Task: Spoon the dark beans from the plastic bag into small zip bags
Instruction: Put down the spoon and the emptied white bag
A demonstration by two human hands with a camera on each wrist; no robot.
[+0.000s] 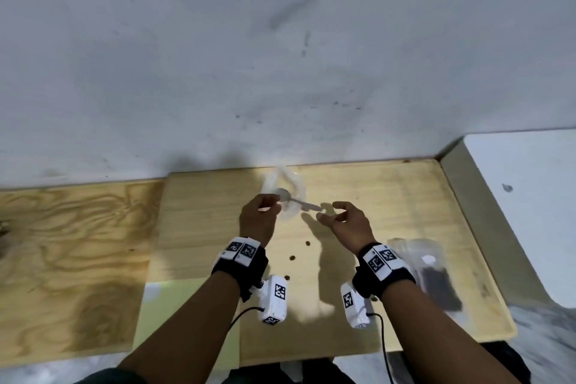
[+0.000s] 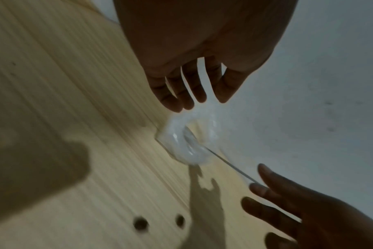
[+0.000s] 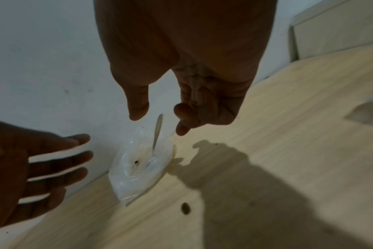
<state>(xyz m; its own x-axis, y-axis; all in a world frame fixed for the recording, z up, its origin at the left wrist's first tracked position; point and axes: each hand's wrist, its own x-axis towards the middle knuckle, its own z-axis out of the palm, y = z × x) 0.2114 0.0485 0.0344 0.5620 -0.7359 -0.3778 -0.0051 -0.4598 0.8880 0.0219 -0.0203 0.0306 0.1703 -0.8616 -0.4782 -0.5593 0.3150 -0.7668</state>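
A clear plastic bag (image 1: pixel 294 187) stands crumpled against the wall at the back of the light wooden board (image 1: pixel 389 203). It looks almost empty, with one dark bean (image 3: pixel 136 162) inside. A metal spoon (image 1: pixel 299 203) rests with its bowl in the bag's mouth and its handle (image 3: pixel 158 131) pointing toward my right hand. My left hand (image 1: pixel 265 201) hovers just left of the bag with straight, spread fingers (image 3: pixel 74 160). My right hand (image 1: pixel 330 212) is beside the handle's end, thumb and fingers apart, holding nothing.
Flat clear bags (image 1: pixel 436 284), one filled with dark beans, lie at the board's right side. Three loose beans (image 1: pixel 292 258) are scattered on the board between my wrists. A grey wall (image 1: pixel 280 72) borders the board's back, and a raised ledge (image 1: pixel 461 196) its right edge.
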